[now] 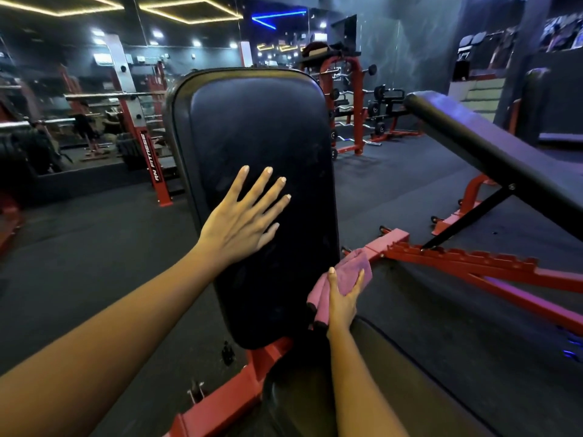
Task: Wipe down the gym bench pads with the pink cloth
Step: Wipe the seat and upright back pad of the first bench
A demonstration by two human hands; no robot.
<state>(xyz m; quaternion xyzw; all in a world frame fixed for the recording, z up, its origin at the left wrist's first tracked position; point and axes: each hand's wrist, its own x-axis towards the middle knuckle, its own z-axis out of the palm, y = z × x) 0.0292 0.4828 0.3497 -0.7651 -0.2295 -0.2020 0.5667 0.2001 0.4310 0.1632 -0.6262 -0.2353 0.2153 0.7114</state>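
A black padded backrest (262, 127) of a red-framed gym bench stands tilted upright in front of me. My left hand (243, 216) lies flat on its lower middle, fingers spread and straight. My right hand (342, 301) presses a folded pink cloth (350, 272) against the pad's lower right edge, thumb and fingers laid over the cloth. The black seat pad (315, 389) shows below, partly hidden by my right forearm.
A second inclined bench with a black pad (492, 146) and red frame (457, 263) stands close on the right. A red rack upright (151, 162) and a mirror are at the left, a barbell rack (356, 105) behind. Dark rubber floor (94, 247) surrounds the bench.
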